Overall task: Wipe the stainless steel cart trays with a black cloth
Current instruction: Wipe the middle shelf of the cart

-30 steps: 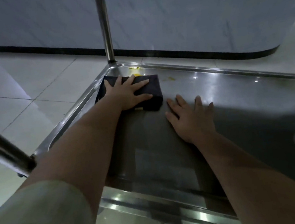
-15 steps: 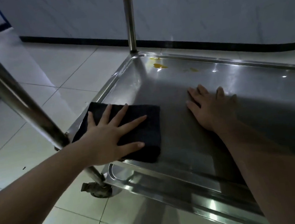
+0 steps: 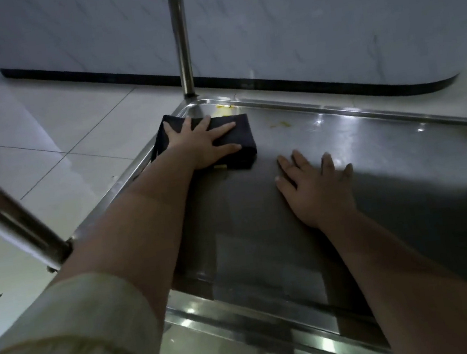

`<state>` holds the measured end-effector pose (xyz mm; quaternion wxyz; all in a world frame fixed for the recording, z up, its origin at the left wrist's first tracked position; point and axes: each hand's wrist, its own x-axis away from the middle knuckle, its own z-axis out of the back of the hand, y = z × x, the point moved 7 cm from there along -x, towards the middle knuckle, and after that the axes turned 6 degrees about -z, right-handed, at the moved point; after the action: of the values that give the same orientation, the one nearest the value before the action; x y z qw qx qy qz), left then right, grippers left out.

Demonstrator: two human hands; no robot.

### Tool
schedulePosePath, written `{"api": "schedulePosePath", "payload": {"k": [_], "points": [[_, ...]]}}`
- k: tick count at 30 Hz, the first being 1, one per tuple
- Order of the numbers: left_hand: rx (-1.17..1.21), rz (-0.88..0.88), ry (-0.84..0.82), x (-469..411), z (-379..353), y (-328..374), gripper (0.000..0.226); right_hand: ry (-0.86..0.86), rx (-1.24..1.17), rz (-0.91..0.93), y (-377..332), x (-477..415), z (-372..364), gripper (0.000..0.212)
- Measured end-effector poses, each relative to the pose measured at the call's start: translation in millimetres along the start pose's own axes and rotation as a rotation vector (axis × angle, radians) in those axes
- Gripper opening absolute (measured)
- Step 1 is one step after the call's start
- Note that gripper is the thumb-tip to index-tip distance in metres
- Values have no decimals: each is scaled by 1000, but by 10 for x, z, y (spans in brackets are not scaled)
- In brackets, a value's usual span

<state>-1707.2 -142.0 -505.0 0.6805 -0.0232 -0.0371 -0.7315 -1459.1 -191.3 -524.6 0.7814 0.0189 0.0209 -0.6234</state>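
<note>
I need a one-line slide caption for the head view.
On the steel tray, left hand presses a black cloth into the far corner near yellow stains; right hand rests flat.

Folded black cloth [image 3: 239, 138] flat in steel tray [image 3: 398, 139] far-left corner

1 tray [image 3: 399, 144], 1 blk cloth [image 3: 246, 134], 2 hands [image 3: 203, 143] [image 3: 318, 193], 2 posts [image 3: 181, 36] [image 3: 10, 216]
</note>
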Motion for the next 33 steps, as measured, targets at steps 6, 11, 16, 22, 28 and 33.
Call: {"api": "schedulePosePath", "payload": {"k": [6,11,16,22,28,33], "points": [[-3,10,-37,118,-48,93,82,-9,29,-20,42,-16,2,59],[42,-22,-93,1023,-176,337,81,-45,-10,-1,-1,13,40,58],[56,-82,-108,1941,-298,594,78,-70,-73,32,-12,50,111,59],[66,-34,-121,2127,-234,680,78,-178,-147,114,435,640,113,57],[92,-15,-127,2198,-219,770,75,-246,-112,-186,2091,1636,146,61],[87,-62,-150,2112,-202,1394,82,-271,-83,-405,2495,1872,152,62]]}}
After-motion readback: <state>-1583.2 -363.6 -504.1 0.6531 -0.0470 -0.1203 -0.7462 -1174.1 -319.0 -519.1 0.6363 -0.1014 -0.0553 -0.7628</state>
